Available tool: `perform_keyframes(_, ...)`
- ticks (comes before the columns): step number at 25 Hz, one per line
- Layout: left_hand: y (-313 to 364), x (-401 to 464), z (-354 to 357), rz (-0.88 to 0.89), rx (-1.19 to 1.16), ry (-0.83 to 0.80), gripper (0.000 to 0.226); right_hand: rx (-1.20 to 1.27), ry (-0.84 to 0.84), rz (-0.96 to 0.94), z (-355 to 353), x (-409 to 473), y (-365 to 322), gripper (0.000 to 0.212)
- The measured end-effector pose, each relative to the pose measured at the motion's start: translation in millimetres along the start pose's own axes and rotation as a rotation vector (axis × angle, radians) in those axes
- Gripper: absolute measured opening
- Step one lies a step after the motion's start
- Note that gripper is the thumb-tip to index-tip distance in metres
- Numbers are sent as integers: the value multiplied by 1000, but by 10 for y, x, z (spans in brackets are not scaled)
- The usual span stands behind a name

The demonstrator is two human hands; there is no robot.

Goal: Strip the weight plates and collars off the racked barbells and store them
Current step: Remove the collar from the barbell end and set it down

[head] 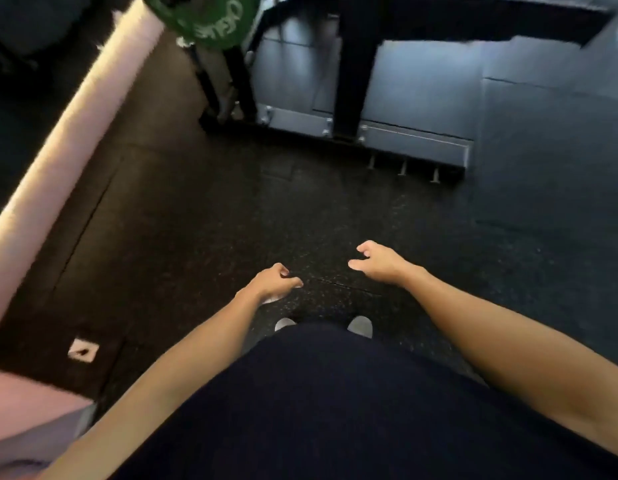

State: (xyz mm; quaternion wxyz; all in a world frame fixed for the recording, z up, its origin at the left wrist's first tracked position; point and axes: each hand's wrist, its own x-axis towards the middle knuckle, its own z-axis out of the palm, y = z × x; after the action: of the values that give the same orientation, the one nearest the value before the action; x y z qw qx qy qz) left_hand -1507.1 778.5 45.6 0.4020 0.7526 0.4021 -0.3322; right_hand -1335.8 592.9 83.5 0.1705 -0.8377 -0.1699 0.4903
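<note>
A green weight plate [205, 19] with white lettering shows at the top left, cut off by the frame edge and blurred. My left hand [274, 282] and my right hand [375, 261] hang out in front of me over the black rubber floor, far below that plate. Both hands have loosely curled fingers and hold nothing. No barbell or collar can be made out in the blurred picture.
A black rack upright [352, 64] stands bolted to a grey platform [421, 109] with small pegs [402, 169] along its front edge. A lit pale ledge [58, 161] runs diagonally along the left. My shoes [361, 325] stand on the speckled floor.
</note>
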Motion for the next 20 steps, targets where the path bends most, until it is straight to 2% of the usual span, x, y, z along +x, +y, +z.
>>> perform_keyframes(3, 300, 71, 91, 72, 87, -43, 64, 76, 98, 86, 14, -197, 420, 62)
perform_keyframes(6, 488, 87, -1, 128, 138, -47, 62, 125, 148, 123, 133, -305, 533, 62)
perform_keyframes(10, 886, 105, -539, 232, 185, 70, 62, 191, 272, 93, -114, -337, 285, 63)
perform_keyframes(15, 1398, -54, -1281, 411, 144, 259, 63, 175, 479, -11, -805, -424, -190, 61)
perform_keyframes(20, 1985, -368, -2145, 581, 78, 376, 63, 106, 658, -149, -1566, -612, -724, 62)
